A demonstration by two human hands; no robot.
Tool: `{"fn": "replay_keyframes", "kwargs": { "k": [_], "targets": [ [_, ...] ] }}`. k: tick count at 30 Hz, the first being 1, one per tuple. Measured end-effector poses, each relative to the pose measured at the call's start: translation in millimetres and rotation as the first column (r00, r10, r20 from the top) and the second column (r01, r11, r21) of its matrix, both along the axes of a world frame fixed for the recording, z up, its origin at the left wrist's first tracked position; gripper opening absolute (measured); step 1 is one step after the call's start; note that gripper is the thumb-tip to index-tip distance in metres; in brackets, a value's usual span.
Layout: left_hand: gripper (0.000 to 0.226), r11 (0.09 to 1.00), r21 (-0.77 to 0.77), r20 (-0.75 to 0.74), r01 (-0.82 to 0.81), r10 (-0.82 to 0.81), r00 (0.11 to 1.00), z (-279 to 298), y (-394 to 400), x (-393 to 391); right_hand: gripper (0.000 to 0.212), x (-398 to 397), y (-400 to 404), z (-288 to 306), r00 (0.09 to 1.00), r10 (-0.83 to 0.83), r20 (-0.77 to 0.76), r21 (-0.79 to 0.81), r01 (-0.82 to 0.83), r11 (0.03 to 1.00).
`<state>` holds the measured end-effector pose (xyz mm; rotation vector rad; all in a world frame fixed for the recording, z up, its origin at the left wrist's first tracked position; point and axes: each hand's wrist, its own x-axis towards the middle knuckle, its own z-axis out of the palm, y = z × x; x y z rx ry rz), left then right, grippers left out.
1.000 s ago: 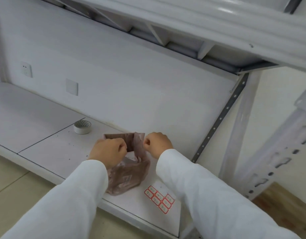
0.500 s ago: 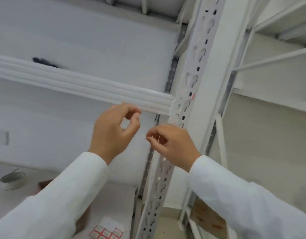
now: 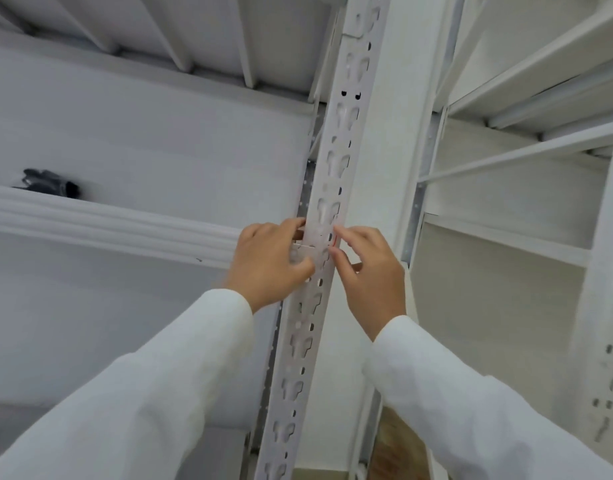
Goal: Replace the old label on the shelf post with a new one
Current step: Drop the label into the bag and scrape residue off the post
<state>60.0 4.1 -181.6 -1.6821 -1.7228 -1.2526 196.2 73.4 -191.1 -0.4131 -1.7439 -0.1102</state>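
Note:
The white perforated shelf post (image 3: 337,161) runs up the middle of the view. A small label (image 3: 332,240) with a red edge shows on the post's right edge, at the height of the shelf beam. My left hand (image 3: 268,263) holds the post from the left, fingers behind it and thumb across its front. My right hand (image 3: 371,271) is at the post's right edge, with forefinger and thumb pinched around the red-edged label. Most of the label is hidden by the fingers.
A white shelf beam (image 3: 107,226) meets the post from the left, with a dark bundle (image 3: 50,183) lying on the shelf behind it. Another white rack (image 3: 512,157) stands to the right. A brown box (image 3: 391,441) sits low beside the post.
A second ago both hands were on a brown bag on the lower shelf. My view has swung up, and both hands rose to the post and closed on it at the label.

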Motion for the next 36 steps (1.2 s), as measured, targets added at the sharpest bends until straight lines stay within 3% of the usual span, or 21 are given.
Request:
{"fn": "replay_keyframes", "kwargs": {
  "k": [6, 17, 36],
  "targets": [
    [0.051, 0.999, 0.000, 0.011, 0.033, -0.033, 0.999, 1, -4, 1, 0.019, -3, 7, -8, 0.999, -0.016, -0.047, 0.113, 0.022, 0.993],
    [0.051, 0.999, -0.027, 0.032, 0.045, -0.044, 0.999, 2, -8, 3, 0.016, -27, -7, -15, 0.934, 0.079, -0.348, -0.149, -0.139, 0.979],
    [0.049, 0.998, -0.032, 0.028, 0.057, -0.056, 0.998, 2, -7, 1, 0.014, -26, -3, -14, 0.944, 0.068, -0.322, -0.140, -0.118, 0.983]
  ]
}}
